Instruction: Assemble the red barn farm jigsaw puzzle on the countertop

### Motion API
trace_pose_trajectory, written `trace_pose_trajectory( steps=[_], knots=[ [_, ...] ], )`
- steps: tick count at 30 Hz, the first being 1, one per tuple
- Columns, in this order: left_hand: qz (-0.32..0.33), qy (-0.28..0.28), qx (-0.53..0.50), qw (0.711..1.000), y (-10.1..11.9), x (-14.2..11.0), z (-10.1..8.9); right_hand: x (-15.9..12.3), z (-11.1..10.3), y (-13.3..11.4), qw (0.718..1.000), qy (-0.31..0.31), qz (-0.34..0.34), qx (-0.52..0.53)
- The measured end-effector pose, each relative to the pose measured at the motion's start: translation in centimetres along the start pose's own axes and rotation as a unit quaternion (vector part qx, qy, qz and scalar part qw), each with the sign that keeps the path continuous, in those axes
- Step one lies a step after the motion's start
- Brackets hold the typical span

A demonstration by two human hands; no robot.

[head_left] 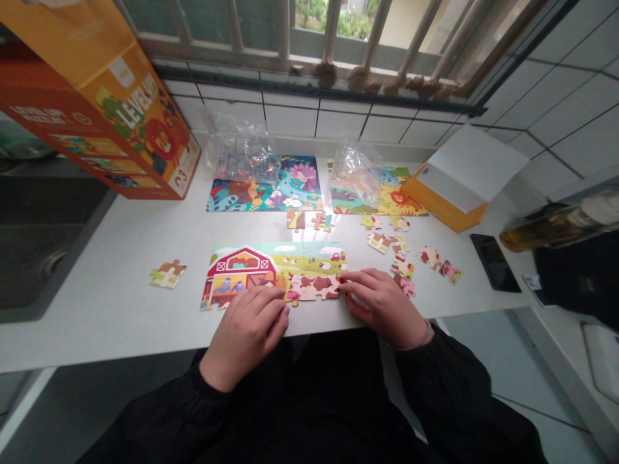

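A partly joined farm jigsaw with a red barn and brown cows lies near the counter's front edge. My left hand rests on its lower middle edge, fingers curled and pressed on the pieces. My right hand lies flat at the puzzle's right end, fingertips touching the cow pieces. Several loose pieces are scattered to the right of the puzzle. A small joined cluster sits alone at the left.
Two finished jigsaws lie at the back under crumpled clear bags. An orange puzzle box stands at left, an open yellow box at right. A black phone and a bottle are at the right; a sink is at left.
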State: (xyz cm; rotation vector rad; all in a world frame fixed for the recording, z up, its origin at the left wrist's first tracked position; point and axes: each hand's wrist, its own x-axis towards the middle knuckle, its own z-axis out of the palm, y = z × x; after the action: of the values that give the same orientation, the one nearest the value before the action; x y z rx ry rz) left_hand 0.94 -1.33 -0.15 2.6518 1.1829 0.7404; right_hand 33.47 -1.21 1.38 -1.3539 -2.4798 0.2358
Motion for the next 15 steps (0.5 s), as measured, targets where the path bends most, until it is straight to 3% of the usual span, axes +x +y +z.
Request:
trace_pose_trajectory(
  steps=[7,15],
  knots=[
    [-0.003,-0.002,0.005,1.000,0.0,0.0,0.0,0.2,-0.1,-1.9,0.999,-0.016,0.034,-0.035],
    [-0.006,-0.004,0.001,1.000,0.1,0.0,0.0,-0.4,2.5,-4.4,0.997,0.006,0.059,-0.052]
  ],
)
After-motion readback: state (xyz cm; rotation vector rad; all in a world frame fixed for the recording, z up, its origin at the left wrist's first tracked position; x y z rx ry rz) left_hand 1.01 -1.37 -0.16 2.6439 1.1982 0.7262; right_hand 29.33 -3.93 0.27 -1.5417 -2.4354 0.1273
